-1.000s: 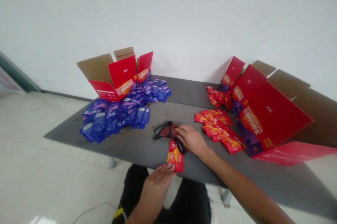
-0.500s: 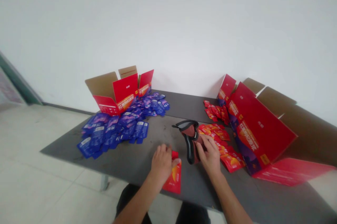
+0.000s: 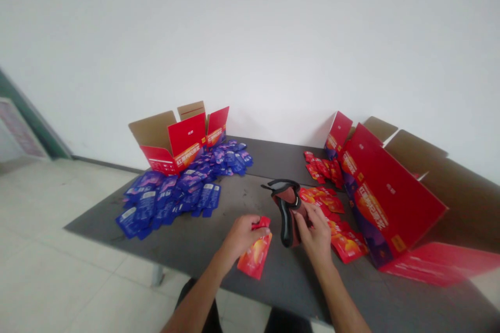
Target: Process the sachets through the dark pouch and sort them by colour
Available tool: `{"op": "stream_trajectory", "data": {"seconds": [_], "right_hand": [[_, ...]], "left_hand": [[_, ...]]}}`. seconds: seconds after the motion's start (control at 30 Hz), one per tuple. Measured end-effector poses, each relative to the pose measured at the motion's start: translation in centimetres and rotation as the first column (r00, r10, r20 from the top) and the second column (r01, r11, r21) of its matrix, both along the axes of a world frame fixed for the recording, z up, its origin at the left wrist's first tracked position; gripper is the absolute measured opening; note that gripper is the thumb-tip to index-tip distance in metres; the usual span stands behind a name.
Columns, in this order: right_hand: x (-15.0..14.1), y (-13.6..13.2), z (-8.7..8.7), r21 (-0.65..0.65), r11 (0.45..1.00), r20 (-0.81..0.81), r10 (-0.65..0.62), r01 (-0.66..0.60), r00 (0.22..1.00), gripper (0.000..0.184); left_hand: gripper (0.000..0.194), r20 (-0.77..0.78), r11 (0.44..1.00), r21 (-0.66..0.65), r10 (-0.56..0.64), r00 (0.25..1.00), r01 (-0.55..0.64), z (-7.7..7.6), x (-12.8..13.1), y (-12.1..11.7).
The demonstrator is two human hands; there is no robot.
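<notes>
Grey tabletop (image 3: 183, 249) in front of me, blue sachets (image 3: 164, 202) to the left, red ones (image 3: 336, 234) to the right. My left fingers (image 3: 250, 231) pinch together on the top of a red sachet (image 3: 254, 257), firm enough to stop it slipping. My right fingers (image 3: 312, 223) wrap a black-and-red holder (image 3: 287, 213), upright just beside it.

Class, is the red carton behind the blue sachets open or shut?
Open: the red carton has its flaps standing up, their brown inner faces showing.

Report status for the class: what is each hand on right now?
Left hand pinching red sachet. Right hand gripping black-and-maroon holder. Loose red sachets just past right hand.
</notes>
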State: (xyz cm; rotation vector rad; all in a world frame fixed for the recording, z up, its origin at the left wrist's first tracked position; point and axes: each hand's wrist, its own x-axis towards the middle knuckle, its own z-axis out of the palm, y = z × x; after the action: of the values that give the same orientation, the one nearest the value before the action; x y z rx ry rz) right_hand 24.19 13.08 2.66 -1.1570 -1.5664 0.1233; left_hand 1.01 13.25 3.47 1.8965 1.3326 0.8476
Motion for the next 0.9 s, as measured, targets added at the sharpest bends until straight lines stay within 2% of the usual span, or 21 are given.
{"op": "stream_trajectory", "data": {"seconds": [0.13,0.23,0.3,0.4,0.53,0.67,0.77,0.83,0.9], "right_hand": [[0.0,0.0,0.2,-0.028,0.999,-0.045,-0.018,0.017,0.999,0.027],[0.1,0.0,0.3,-0.025,0.999,-0.071,-0.044,0.043,0.997,0.027],[0.4,0.0,0.4,-0.009,0.999,-0.076,-0.05,0.05,0.996,0.027],[1.1,0.1,0.8,0.002,1.0,-0.034,-0.015,0.015,0.999,0.026],[1.7,0.5,2.5,-0.008,0.999,0.113,0.049,-0.048,0.992,0.029],[1.6,1.9,4.0,-0.041,0.986,0.328,0.164,-0.159,0.93,0.031],[1.4,3.1,3.6,-0.02,0.977,0.439,0.198,-0.211,0.876,0.034],[1.6,3.6,2.8,0.01,0.977,0.447,0.187,-0.214,0.875,0.036],[2.0,3.7,1.7,0.016,0.977,0.443,0.183,-0.211,0.878,0.039]], "left_hand": [[0.024,0.106,0.993,0.12,-0.026,0.994,0.013,3.5,-0.1,1.1],[0.019,0.12,0.958,0.274,-0.12,0.986,0.084,4.8,-0.2,1.5],[0.016,0.071,0.917,0.362,-0.208,0.976,0.169,4.4,-0.5,1.3],[0.014,-0.147,0.849,0.407,-0.304,0.941,0.338,2.3,-1.3,0.3],[0.019,-0.503,0.713,0.437,-0.31,0.806,0.548,-0.3,-2.7,-1.2],[0.017,-0.715,0.526,0.454,-0.266,0.646,0.719,-0.5,-2.8,-0.5],[0.012,-0.809,0.401,0.414,-0.249,0.533,0.817,0.0,-1.7,1.2],[0.009,-0.826,0.337,0.42,-0.244,0.509,0.843,-0.1,-0.5,2.1],[0.009,-0.811,0.304,0.456,-0.247,0.531,0.837,-0.8,0.6,2.6]]}}
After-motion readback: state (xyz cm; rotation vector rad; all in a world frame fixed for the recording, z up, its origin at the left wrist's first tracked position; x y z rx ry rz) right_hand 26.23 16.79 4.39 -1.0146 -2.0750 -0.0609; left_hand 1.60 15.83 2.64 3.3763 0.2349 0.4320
